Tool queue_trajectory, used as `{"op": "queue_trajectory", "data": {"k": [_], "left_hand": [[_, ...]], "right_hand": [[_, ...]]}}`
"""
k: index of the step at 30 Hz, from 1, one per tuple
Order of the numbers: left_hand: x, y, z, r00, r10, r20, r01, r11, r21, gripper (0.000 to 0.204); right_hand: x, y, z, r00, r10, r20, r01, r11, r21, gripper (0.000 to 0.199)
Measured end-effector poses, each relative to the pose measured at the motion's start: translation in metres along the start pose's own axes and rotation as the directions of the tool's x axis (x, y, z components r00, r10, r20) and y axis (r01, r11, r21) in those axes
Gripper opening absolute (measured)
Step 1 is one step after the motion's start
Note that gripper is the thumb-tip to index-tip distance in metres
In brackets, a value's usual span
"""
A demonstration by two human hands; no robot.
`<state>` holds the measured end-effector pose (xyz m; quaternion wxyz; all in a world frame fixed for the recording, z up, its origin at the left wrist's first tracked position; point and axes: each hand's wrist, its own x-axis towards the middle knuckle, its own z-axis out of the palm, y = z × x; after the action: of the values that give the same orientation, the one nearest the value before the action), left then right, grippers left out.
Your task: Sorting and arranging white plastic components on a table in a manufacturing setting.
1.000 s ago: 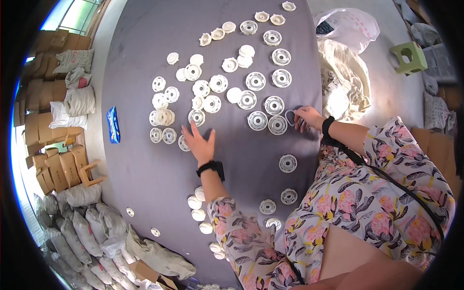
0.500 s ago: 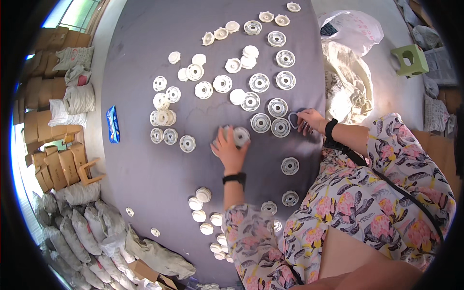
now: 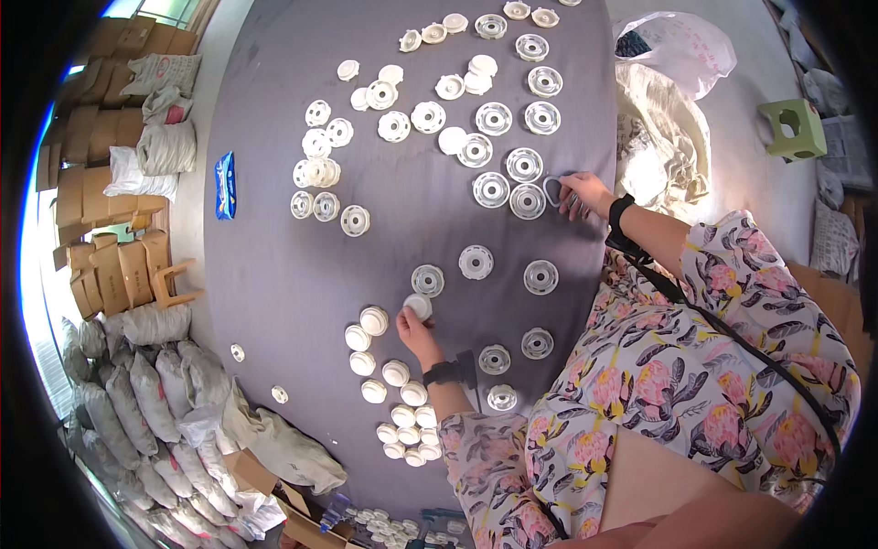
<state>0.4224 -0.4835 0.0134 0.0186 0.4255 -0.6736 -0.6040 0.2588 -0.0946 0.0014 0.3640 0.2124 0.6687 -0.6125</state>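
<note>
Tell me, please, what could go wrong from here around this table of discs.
The left hand seems to have the white disc only near its rim, so it might slip. The right hand holds the gray ring near the right edge of the table, so a dropped ring could fall off. The left sleeve lies close beside the clustered white discs and might nudge them.

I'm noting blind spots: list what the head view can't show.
Head view:
Held white disc: partly hidden by the left hand.
Pale loop: partly hidden by the right hand.
Topmost disc: cut off by the upper edge.
Small white pieces, lower edge: too small for detail.
</note>
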Motion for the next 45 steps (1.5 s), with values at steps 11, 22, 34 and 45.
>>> {"op": "queue_trajectory", "data": {"k": [11,22,34,45], "left_hand": [[-0.008,0.002,0.003,0.899,0.432,0.069,-0.346,0.606,0.716,0.059],[0.0,0.026,0.022,0.826,0.562,0.039,-0.507,0.712,0.486,0.049],[0.011,-0.005,-0.036,0.774,0.631,-0.052,-0.395,0.546,0.739,0.048],[0.058,0.087,0.081,0.579,0.731,0.362,-0.734,0.273,0.622,0.035]], "right_hand": [[0.005,0.007,-0.005,0.999,-0.031,-0.013,0.031,0.999,0.005,0.035],[0.001,0.006,-0.009,1.0,-0.018,-0.021,0.018,1.0,-0.004,0.035],[-0.001,0.006,-0.004,1.0,-0.01,0.004,0.009,1.0,0.017,0.034],[-0.016,0.0,-0.001,0.999,0.054,-0.001,-0.054,0.997,0.051,0.03]]}}
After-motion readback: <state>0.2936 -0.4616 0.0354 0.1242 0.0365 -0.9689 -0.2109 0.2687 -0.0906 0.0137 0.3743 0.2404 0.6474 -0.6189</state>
